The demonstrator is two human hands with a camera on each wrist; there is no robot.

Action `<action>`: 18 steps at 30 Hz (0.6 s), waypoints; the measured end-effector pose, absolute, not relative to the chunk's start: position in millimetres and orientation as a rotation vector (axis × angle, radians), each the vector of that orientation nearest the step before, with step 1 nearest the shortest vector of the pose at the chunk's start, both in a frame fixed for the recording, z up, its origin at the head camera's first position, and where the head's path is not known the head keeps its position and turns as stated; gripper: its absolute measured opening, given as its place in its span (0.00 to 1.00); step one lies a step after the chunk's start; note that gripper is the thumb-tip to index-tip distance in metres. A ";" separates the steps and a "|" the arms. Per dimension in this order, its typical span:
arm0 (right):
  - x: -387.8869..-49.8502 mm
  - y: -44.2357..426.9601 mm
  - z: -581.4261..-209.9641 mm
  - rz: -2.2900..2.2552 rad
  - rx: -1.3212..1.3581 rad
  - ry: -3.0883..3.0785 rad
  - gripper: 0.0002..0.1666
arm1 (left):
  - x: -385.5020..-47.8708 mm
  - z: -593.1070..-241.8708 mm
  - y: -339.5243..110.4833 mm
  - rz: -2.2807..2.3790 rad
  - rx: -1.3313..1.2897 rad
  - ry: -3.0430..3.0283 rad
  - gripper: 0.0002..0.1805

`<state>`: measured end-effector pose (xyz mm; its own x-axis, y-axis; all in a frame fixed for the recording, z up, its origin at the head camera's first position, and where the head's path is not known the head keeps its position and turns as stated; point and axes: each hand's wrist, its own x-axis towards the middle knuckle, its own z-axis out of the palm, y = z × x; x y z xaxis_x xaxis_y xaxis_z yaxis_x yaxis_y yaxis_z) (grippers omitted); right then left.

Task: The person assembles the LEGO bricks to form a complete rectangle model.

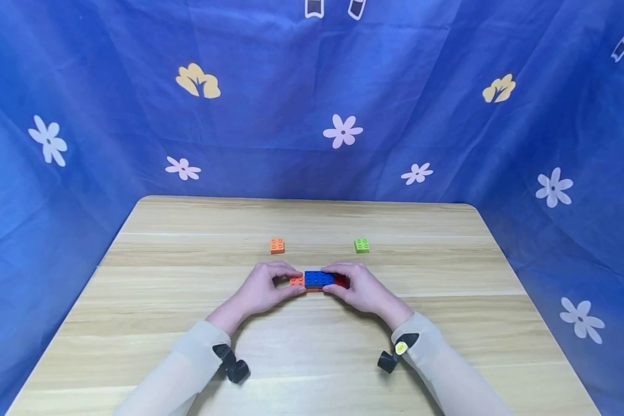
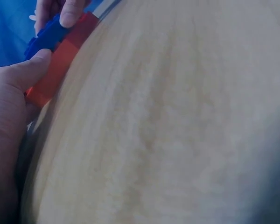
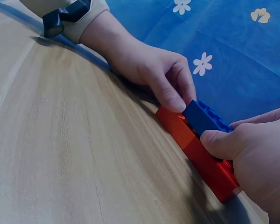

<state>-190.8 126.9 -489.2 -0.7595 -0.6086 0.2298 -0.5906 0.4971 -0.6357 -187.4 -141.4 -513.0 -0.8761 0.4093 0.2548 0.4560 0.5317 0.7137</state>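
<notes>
A blue toy building brick [image 1: 314, 279] lies across the tops of an orange brick [image 3: 173, 125] and a red brick [image 3: 215, 173], which stand end to end on the table. I cannot tell whether it is pressed fully down. My left hand [image 1: 264, 289] pinches the orange brick near its left end, its thumb close to the blue brick's end. With thumb and fingers, my right hand [image 1: 363, 290] grips the right part of the blue brick, covering much of the red one. The left wrist view shows both thumbs on the near side of the bricks.
Behind the hands lie a small orange brick [image 1: 277, 246] on the left and a small lime green brick [image 1: 361, 246] on the right. The wooden table [image 1: 312, 358] ends at a blue patterned curtain [image 1: 270, 138] at the back and sides.
</notes>
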 end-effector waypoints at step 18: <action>-193.1 128.1 -487.4 -1.087 -1.068 2.681 0.25 | -187.5 -505.7 -123.3 -1.450 -0.754 -2.644 0.19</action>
